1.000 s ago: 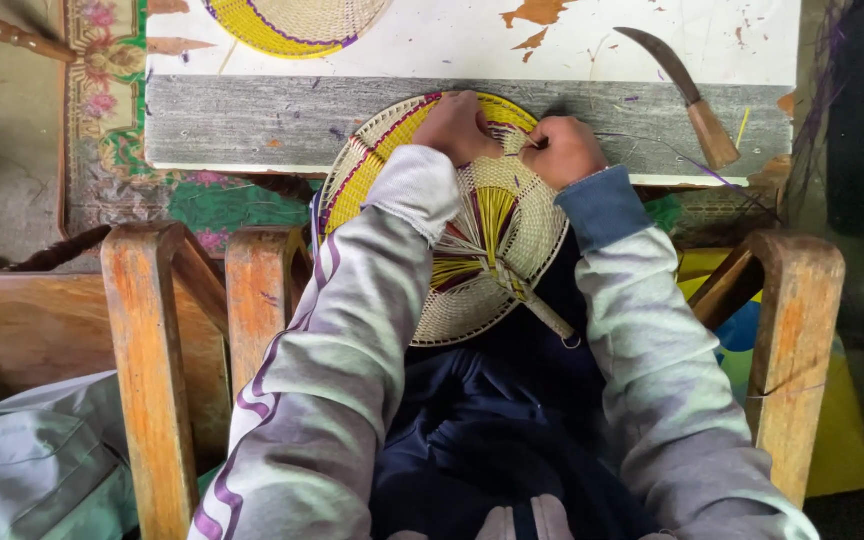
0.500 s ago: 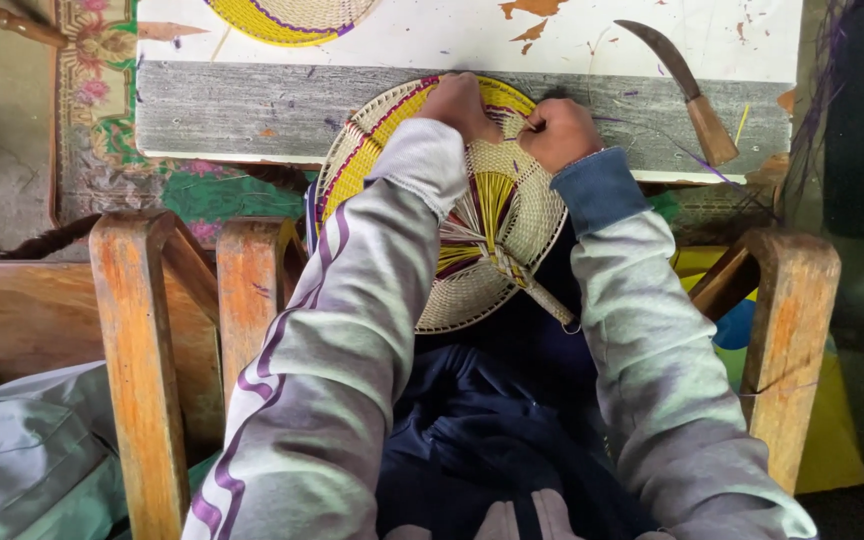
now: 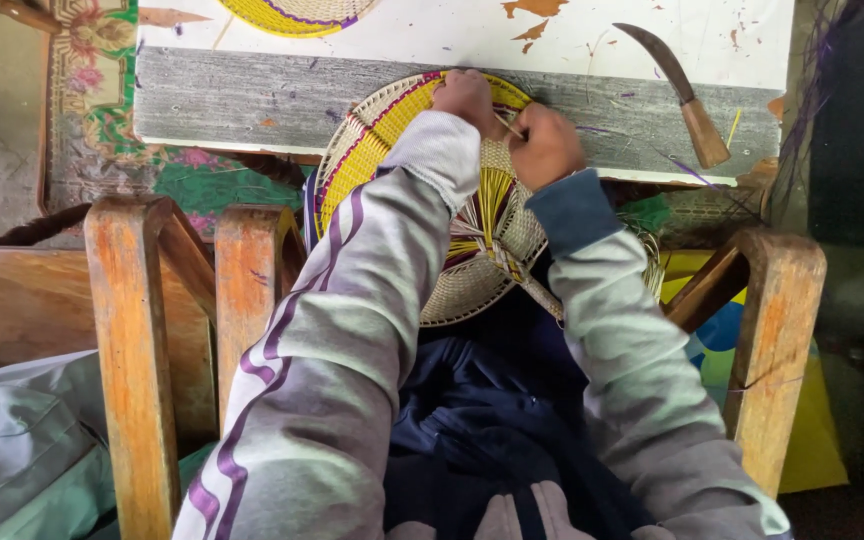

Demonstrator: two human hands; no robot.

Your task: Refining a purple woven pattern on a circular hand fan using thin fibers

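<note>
The counter (image 3: 252,95), a weathered grey and white painted board, runs across the top of the view, with a patterned rug (image 3: 92,90) under its left end. Below it, the wooden chair arms (image 3: 137,340) stand on either side of the person's lap, grey sleeves reaching up between them.

A round woven fan (image 3: 372,150), cream with yellow bands and purple lines, leans tilted against the counter's near edge at about its middle. Its upper rim lies on the grey strip of the counter and its lower part hangs down over the lap, where yellow spokes gather into a handle. A second woven piece (image 3: 297,12) in yellow and purple lies at the counter's far edge, partly cut off by the frame.

A curved knife (image 3: 677,90) with a wooden handle lies near the counter's right end, well apart from the hands.

The left hand (image 3: 467,100) rests on the fan's upper rim, fingers curled down onto the weave. The right hand (image 3: 547,145) sits just beside it, fingers pinched shut on a thin strip (image 3: 508,126) that runs between the two hands.
</note>
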